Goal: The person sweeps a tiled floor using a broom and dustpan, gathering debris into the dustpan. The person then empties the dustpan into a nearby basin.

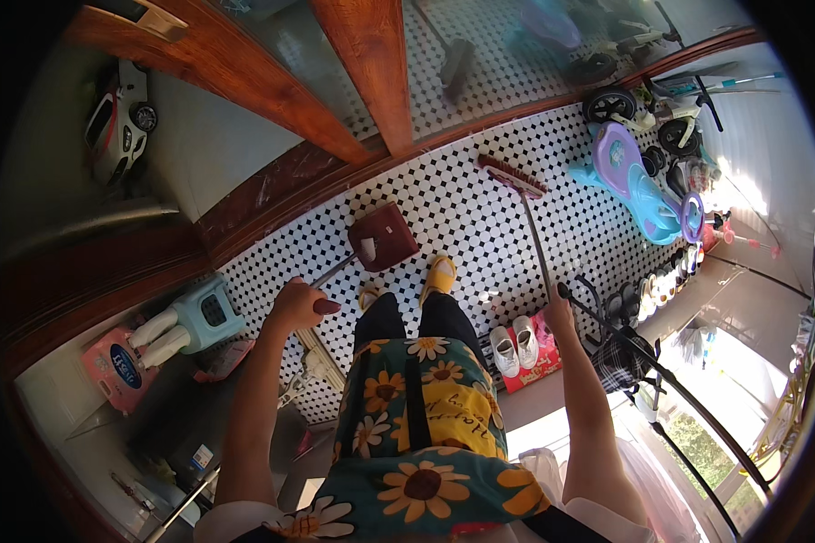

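Observation:
My left hand [297, 307] is closed round the handle of a dark red dustpan [384, 237], whose pan rests on the tiled floor in front of my yellow slippers. On the right, my right hand [558, 313] grips the metal pole of a broom [514, 178]. The broom's dark red head, with bristles showing, lies on the black-and-white tiles near the wooden door frame. Both tools stand apart from each other. No heap of dirt can be made out on the floor.
A purple and turquoise ride-on toy [642, 183] and a balance bike [652, 115] stand at the right. White shoes [516, 346] rest on a red box beside my right arm, near a folded stroller [625, 360]. A light blue stool [207, 315] is at the left.

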`<move>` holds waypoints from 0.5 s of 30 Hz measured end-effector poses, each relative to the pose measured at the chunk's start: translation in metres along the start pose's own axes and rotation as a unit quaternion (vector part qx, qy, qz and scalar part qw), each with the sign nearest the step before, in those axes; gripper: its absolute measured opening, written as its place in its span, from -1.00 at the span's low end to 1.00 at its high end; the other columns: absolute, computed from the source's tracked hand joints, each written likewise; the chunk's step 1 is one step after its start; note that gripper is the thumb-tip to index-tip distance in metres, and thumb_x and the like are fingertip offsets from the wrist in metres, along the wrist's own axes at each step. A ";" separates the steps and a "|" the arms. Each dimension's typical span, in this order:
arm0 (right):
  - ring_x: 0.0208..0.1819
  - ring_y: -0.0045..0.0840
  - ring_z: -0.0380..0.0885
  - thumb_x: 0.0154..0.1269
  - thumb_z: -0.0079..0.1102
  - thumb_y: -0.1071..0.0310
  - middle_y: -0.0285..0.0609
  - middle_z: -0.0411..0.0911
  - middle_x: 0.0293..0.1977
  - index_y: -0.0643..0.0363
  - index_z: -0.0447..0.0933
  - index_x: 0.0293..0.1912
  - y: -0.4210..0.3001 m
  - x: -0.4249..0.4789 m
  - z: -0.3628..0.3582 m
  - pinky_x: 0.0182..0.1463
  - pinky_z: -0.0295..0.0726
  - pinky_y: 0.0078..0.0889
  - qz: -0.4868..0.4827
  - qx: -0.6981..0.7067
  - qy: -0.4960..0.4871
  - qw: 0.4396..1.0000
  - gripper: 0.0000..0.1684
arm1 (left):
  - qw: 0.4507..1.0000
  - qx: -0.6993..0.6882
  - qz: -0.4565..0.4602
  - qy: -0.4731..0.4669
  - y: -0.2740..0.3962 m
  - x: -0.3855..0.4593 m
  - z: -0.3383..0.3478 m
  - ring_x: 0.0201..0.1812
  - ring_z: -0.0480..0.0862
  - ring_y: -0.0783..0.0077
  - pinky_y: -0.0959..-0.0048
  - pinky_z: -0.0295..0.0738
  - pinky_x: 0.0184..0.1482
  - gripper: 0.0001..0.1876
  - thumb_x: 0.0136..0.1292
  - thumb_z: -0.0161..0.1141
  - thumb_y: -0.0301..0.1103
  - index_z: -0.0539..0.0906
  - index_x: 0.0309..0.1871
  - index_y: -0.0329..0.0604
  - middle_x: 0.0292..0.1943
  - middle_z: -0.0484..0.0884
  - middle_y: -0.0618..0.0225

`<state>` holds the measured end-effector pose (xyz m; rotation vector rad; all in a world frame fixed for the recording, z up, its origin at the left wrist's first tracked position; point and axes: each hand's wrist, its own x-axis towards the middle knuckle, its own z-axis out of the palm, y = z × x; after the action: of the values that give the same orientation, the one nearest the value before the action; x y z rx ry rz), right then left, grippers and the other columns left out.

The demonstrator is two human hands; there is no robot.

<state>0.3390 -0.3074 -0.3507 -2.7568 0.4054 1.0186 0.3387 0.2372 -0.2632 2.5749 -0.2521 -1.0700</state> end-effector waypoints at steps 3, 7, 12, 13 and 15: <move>-0.16 0.05 0.47 0.06 -0.17 0.50 0.25 0.48 -0.25 0.28 0.24 0.03 -0.015 0.031 0.048 -0.11 0.45 -0.02 -0.001 0.071 0.011 0.997 -0.55 | 0.999 0.011 0.019 0.023 0.014 0.021 -0.023 -0.42 0.52 0.22 0.36 0.38 -0.17 -0.81 -0.22 0.26 -0.34 0.68 -0.41 -0.03 -0.51 0.63 0.32; -0.19 0.08 0.47 0.05 -0.14 0.50 0.32 0.47 -0.30 0.39 0.23 -0.06 -0.097 0.007 0.083 -0.14 0.47 -0.05 0.034 0.151 -0.032 0.987 -0.62 | 0.999 0.039 0.032 -0.006 0.006 0.039 -0.020 -0.39 0.54 0.26 0.38 0.35 -0.12 -0.79 -0.19 0.27 -0.31 0.68 -0.37 0.00 -0.52 0.63 0.31; -0.25 0.11 0.48 0.00 -0.03 0.54 0.34 0.47 -0.36 0.40 0.17 -0.02 -0.202 -0.098 0.120 -0.19 0.49 -0.09 0.061 0.207 -0.063 0.974 -0.52 | 0.998 0.021 0.059 0.025 -0.007 0.044 -0.008 -0.50 0.55 0.27 0.42 0.36 -0.16 -0.85 -0.13 0.26 -0.25 0.68 -0.44 0.02 -0.55 0.63 0.31; -0.25 0.10 0.48 0.00 -0.05 0.54 0.33 0.47 -0.36 0.41 0.16 0.00 -0.218 -0.122 0.123 -0.19 0.49 -0.09 0.056 0.210 -0.083 0.973 -0.51 | 0.996 0.014 0.076 0.037 -0.010 0.042 -0.007 -0.50 0.56 0.26 0.40 0.36 -0.17 -0.87 -0.11 0.24 -0.23 0.66 -0.47 0.00 -0.57 0.61 0.30; -0.25 0.03 0.50 -0.01 -0.07 0.54 0.31 0.48 -0.37 0.38 0.10 0.10 -0.236 -0.155 0.143 -0.20 0.50 -0.10 0.046 0.234 -0.120 0.964 -0.40 | 0.992 0.001 0.114 0.060 -0.007 0.042 -0.004 -0.50 0.56 0.22 0.37 0.36 -0.19 -0.85 -0.06 0.20 -0.19 0.62 -0.54 -0.02 -0.61 0.58 0.29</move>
<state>0.2124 -0.0179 -0.3403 -2.1879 0.6464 1.0945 0.3715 0.2322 -0.2907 2.5251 -0.5026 -0.8312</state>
